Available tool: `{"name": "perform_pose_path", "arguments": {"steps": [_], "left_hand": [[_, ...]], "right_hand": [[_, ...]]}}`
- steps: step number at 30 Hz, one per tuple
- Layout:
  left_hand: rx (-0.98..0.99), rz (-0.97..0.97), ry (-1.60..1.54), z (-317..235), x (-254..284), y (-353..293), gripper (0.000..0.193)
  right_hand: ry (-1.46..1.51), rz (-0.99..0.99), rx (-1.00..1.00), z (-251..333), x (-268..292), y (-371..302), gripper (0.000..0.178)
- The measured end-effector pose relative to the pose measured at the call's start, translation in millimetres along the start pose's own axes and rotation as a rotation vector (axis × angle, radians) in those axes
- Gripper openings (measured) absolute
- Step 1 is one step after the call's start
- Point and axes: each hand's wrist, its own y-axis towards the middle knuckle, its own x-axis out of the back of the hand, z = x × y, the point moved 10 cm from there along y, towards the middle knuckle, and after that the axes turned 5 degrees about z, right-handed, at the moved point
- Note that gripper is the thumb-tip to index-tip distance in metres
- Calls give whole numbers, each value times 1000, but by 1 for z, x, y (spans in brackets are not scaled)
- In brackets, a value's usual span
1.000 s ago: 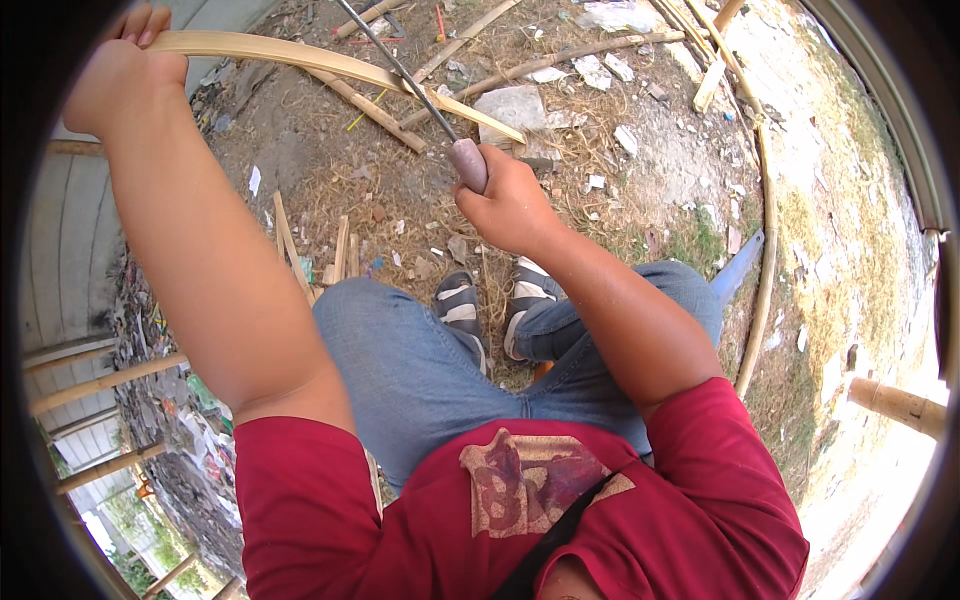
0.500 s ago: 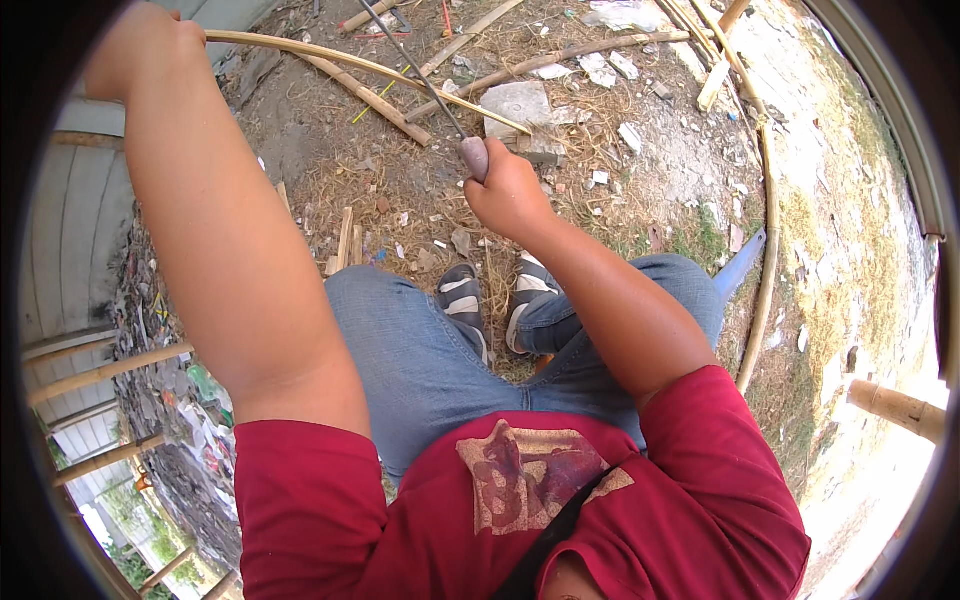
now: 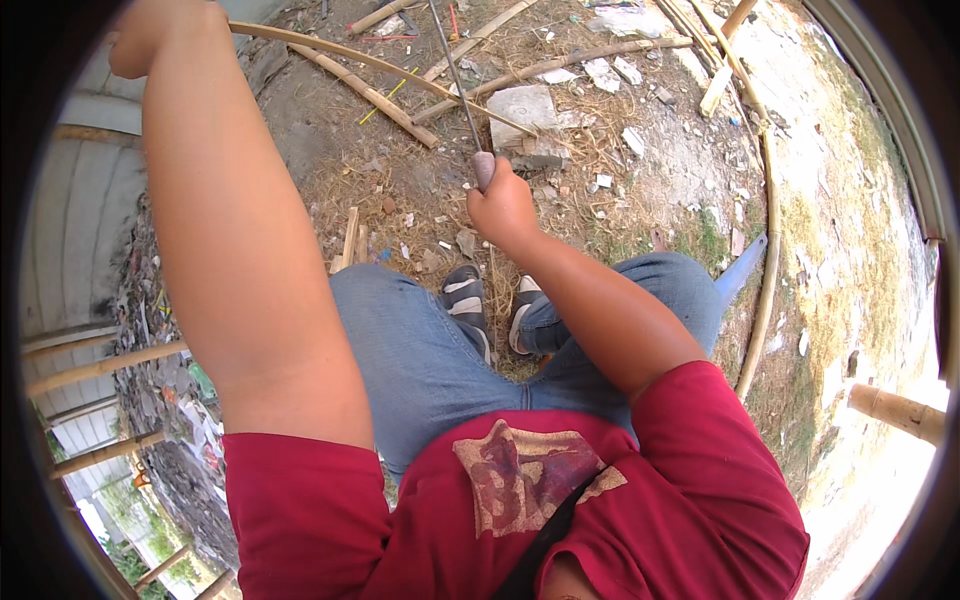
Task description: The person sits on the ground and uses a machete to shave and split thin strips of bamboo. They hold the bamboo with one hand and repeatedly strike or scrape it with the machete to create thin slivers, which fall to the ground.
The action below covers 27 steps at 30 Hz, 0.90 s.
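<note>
Swung steeper, the long blade [image 3: 449,58], right hand [image 3: 504,208] wrapped round its handle [image 3: 484,172], crosses a probably light, springy bamboo strip [image 3: 350,53], left hand [image 3: 178,32] sensibly clasping its left end.

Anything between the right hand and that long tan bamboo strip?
Only what the right hand grips: a mauve cylindrical handle, then its thin dark metal shaft, crossing the bamboo strip in view. Whether they touch is unclear.

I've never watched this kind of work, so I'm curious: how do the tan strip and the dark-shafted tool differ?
The tan strip bows gently, while the dark-shafted tool looks straight. The strip shows no separate handle; the tool has a greyish one. The strip slants across the picture, whereas the tool runs more steeply up it. Both are long and thin.
</note>
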Motion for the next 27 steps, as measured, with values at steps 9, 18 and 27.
{"name": "perform_pose_path", "arguments": {"steps": [9,18,27], "left_hand": [[281,-45,-244,27,27,-14,64],[393,-70,-267,19,110,-22,67],[356,-56,-282,19,172,39,71]], "right_hand": [[84,82,142,29,25,15,38],[275,44,102,33,81,42,49],[315,177,139,89,71,23,42]]}}
